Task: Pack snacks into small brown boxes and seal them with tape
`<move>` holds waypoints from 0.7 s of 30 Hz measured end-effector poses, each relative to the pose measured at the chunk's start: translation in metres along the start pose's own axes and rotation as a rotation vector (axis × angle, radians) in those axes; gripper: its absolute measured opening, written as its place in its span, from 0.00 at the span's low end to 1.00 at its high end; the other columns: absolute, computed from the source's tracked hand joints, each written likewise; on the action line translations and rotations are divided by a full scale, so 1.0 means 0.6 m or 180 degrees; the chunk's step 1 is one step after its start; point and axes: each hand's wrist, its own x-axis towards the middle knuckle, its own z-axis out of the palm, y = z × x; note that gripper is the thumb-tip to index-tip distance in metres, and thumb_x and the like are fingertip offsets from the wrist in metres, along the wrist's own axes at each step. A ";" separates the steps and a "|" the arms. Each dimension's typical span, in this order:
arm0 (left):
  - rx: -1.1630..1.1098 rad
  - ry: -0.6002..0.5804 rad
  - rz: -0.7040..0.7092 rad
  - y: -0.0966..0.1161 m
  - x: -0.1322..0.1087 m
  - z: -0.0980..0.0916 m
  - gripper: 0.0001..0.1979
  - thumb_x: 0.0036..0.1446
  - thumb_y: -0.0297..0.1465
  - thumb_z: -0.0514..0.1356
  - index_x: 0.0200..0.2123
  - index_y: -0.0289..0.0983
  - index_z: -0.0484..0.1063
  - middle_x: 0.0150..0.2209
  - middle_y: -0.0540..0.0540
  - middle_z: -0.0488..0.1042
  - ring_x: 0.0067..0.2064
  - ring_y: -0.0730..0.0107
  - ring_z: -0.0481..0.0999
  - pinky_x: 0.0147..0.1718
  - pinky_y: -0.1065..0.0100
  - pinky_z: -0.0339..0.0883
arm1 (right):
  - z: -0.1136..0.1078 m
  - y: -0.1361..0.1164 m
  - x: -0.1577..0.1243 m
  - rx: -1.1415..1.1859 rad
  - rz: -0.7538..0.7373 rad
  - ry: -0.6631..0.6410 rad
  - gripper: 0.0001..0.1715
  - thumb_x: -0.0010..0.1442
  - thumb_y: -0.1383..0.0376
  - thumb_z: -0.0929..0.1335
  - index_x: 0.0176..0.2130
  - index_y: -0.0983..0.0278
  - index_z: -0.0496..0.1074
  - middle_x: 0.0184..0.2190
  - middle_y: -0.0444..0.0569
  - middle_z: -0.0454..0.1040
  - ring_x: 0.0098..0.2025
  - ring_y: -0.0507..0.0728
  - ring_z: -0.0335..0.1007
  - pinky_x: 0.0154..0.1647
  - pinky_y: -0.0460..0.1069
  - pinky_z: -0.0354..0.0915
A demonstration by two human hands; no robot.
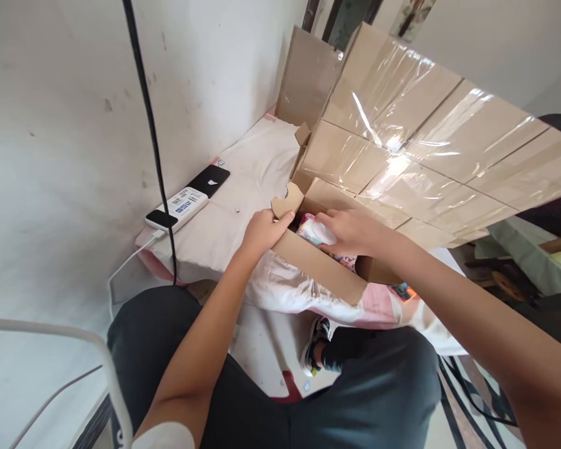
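Observation:
An open cardboard box (320, 268) lies on the cloth-covered surface before my knees. My left hand (265, 232) is closed on the box's left end, its thumb along the rim beside a raised flap (287, 201) with a curved cut-out. Inside lies a colourful printed packet (311, 229), mostly white with pink and blue patterns. My right hand (353, 231) reaches in from the right, fingers bent over the packet and gripping it. Its fingertips are partly hidden, and so is the lower part of the packet.
Behind the box stands a tall stack of taped cardboard boxes (416, 137). A white power bank (182, 209) with a cable and a black phone (217, 179) lie by the wall on the white cloth (257, 156). A black cable (147, 106) hangs at the left.

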 end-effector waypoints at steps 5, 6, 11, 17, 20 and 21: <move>0.0232 0.0006 0.0018 0.007 -0.007 0.001 0.23 0.61 0.49 0.55 0.29 0.36 0.78 0.32 0.39 0.80 0.35 0.57 0.78 0.31 0.65 0.61 | -0.013 0.000 0.013 0.0333 0.0190 -0.0738 0.30 0.57 0.56 0.70 0.56 0.61 0.66 0.43 0.54 0.77 0.39 0.62 0.75 0.31 0.50 0.59; 0.0226 0.0005 0.0031 0.008 -0.008 0.002 0.23 0.61 0.48 0.55 0.29 0.36 0.77 0.32 0.39 0.80 0.34 0.57 0.78 0.31 0.65 0.61 | -0.019 0.000 0.014 0.0394 0.0230 -0.0854 0.30 0.56 0.55 0.71 0.56 0.61 0.66 0.43 0.53 0.76 0.40 0.62 0.75 0.31 0.50 0.60; 0.0231 -0.0049 0.0038 0.016 -0.013 0.009 0.22 0.60 0.48 0.55 0.26 0.38 0.75 0.30 0.39 0.79 0.33 0.56 0.77 0.31 0.64 0.60 | -0.028 -0.005 0.026 0.0347 0.0281 -0.1075 0.35 0.53 0.52 0.73 0.56 0.61 0.66 0.45 0.55 0.76 0.43 0.64 0.75 0.33 0.51 0.63; 0.0229 -0.0156 0.0098 0.026 -0.022 0.011 0.22 0.63 0.48 0.53 0.36 0.38 0.79 0.35 0.38 0.81 0.40 0.50 0.80 0.38 0.59 0.67 | -0.010 0.001 0.020 0.0410 0.0165 -0.1078 0.40 0.52 0.66 0.72 0.64 0.61 0.65 0.51 0.58 0.75 0.48 0.65 0.75 0.42 0.52 0.68; -0.0471 -0.0266 0.0694 0.023 -0.027 0.004 0.24 0.67 0.47 0.51 0.58 0.43 0.73 0.53 0.42 0.79 0.53 0.56 0.77 0.52 0.60 0.68 | -0.014 0.034 -0.046 0.1223 0.0325 -0.0182 0.31 0.60 0.59 0.69 0.63 0.56 0.67 0.54 0.53 0.75 0.52 0.63 0.74 0.51 0.55 0.70; -0.0695 -0.0318 0.0957 0.020 -0.028 0.002 0.25 0.69 0.46 0.50 0.63 0.44 0.69 0.59 0.44 0.75 0.58 0.59 0.74 0.58 0.61 0.65 | -0.008 0.046 -0.078 0.1438 0.0652 0.0411 0.28 0.63 0.56 0.67 0.61 0.56 0.68 0.54 0.53 0.76 0.51 0.63 0.75 0.51 0.56 0.70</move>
